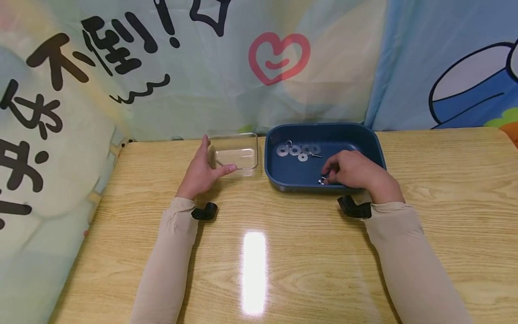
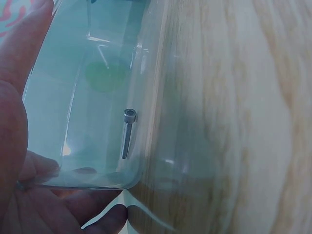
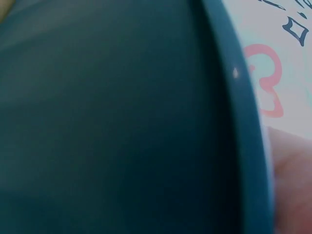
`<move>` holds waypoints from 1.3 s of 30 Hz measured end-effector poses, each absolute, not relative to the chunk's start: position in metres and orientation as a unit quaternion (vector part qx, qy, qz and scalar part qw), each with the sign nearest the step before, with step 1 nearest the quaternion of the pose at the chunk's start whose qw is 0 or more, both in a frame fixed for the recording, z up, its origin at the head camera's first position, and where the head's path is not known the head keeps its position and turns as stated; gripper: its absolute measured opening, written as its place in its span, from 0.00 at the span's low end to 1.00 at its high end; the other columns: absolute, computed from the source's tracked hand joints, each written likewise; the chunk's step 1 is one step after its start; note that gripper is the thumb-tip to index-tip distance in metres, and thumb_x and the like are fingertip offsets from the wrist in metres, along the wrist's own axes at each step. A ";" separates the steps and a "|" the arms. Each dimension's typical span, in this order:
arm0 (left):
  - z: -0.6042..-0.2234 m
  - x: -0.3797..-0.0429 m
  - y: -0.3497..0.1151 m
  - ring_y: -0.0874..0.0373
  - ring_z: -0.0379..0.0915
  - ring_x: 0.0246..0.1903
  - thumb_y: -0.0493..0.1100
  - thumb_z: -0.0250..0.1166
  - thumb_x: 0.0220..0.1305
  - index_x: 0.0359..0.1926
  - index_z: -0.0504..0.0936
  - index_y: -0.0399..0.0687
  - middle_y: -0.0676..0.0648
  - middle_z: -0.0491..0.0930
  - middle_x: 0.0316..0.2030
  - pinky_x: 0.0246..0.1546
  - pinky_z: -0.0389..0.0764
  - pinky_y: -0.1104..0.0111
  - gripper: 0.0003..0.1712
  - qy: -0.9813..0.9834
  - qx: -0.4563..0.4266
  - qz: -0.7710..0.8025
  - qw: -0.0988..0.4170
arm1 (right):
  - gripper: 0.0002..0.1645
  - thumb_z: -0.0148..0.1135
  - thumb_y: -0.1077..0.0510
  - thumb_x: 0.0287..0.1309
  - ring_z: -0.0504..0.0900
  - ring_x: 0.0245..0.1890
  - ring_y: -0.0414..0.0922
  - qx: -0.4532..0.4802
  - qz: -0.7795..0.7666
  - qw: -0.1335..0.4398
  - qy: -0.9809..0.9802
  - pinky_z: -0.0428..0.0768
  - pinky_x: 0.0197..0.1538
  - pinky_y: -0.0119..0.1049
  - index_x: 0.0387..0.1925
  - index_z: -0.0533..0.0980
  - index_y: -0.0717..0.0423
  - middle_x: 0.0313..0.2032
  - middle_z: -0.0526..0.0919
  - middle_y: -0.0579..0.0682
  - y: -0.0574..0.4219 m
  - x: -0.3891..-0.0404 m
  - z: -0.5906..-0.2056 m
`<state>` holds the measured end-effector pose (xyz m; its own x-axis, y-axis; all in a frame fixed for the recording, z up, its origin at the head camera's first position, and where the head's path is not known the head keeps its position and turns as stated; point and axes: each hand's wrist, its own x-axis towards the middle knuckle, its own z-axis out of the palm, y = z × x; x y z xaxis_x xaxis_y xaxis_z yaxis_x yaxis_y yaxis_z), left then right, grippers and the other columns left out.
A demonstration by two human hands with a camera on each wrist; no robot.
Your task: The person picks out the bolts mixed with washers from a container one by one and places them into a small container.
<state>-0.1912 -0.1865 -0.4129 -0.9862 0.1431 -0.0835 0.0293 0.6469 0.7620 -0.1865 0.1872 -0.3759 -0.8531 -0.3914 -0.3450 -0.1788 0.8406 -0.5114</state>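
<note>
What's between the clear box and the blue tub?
Only a thin strip of bare table separates the clear box from the blue tub; see the head view.

This is a workspace: wooden table (image 1: pixel 307 256), printed drapes (image 1: pixel 218 90)

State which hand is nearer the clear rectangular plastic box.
Left. The left hand touches the clear box at its left end, thumb by its near edge; the right hand is farther off, to the box's right, its fingers inside the dark-blue rounded plastic tray.
</note>
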 end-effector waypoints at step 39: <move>-0.414 -0.191 -0.188 0.44 0.41 0.77 0.60 0.73 0.60 0.80 0.31 0.44 0.41 0.43 0.79 0.73 0.53 0.50 0.69 0.902 0.053 0.423 0.068 | 0.08 0.56 0.66 0.68 0.78 0.33 0.48 -0.156 -0.221 0.213 0.939 0.76 0.42 0.47 0.41 0.81 0.63 0.36 0.85 0.52 0.186 -0.186 -0.372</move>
